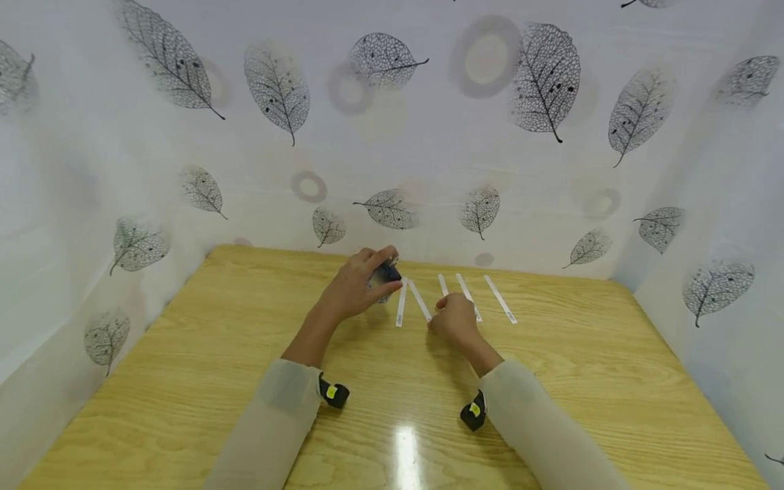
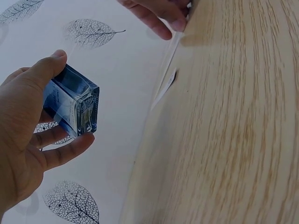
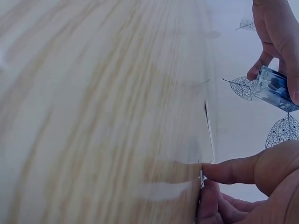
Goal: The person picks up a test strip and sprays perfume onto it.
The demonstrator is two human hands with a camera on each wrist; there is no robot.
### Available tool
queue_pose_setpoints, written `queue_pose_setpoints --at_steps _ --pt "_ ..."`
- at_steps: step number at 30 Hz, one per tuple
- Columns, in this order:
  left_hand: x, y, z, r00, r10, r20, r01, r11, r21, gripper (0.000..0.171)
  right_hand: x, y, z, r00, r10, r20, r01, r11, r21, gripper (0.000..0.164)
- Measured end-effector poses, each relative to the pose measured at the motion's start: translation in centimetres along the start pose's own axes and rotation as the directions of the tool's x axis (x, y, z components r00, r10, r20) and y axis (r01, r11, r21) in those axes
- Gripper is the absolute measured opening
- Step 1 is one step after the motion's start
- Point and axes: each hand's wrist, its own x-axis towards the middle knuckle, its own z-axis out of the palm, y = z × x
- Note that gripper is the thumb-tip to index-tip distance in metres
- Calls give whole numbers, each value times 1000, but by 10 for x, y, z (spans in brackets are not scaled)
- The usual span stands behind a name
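My left hand (image 1: 352,286) holds a blue glass perfume bottle (image 2: 74,100) above the table, thumb on one side and fingers on the other. Below and right of the bottle lies a white paper test strip (image 1: 401,306), with a second strip (image 1: 419,301) slanting beside it. At the near ends of the strips is my right hand (image 1: 456,316), its fingers curled. In the right wrist view, the thumb and fingers of this hand (image 3: 247,186) pinch the end of a strip low against the table. A third strip (image 1: 443,284) is partly hidden behind the hand.
Two more strips, a slanted one (image 1: 465,289) and one farther right (image 1: 501,299), lie on the wooden table (image 1: 367,408). Small dark print marks some near ends. A leaf-patterned white curtain (image 1: 429,156) stands along the table's back and sides.
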Motion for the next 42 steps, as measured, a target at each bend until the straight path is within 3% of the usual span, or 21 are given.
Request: queue_pose_setpoints --at_steps 16,25,31,42 --pt "0 0 0 1000 -6 3 6 1000 2 57 -2 -2 2 998 23 54 -26 998 55 46" --pt "0 0 0 1000 -14 12 14 1000 -4 58 0 0 4 999 18 32 -19 999 34 33" --pt "0 1 0 1000 -18 17 18 1000 -5 58 1 3 4 998 -7 59 5 1000 25 21" --pt "0 1 1 999 -35 26 35 999 -3 57 -1 8 -8 994 -33 101 14 982 189 26"
